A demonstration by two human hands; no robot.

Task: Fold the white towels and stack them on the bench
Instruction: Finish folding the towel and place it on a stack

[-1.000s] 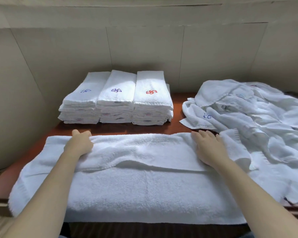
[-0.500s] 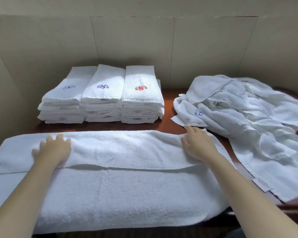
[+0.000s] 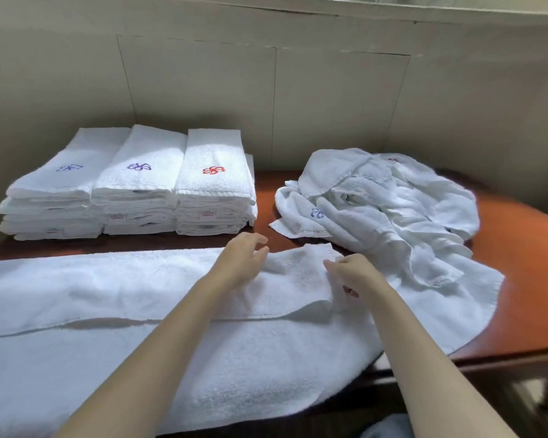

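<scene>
The wooden bench runs across the view against a pale panelled wall, and most of its near side is covered by the long white towel now being folded, its far edge already laid over toward the person so a doubled band lies along the top. Behind it on the left stand three neat stacks of folded towels, touching side by side; to the right lies a loose heap of unfolded towels, whose lowest sheet spreads right up against the working towel's end. The left hand hovers over the doubled band near its right end, fingers loosely spread and gripping nothing. The right hand has its fingers curled at that end's corner (whether cloth is actually pinched, I cannot tell). The risk, as I judge it: lifting this end could catch the heap's overlapping sheet and drag it along, or let the doubled band slip open.
</scene>
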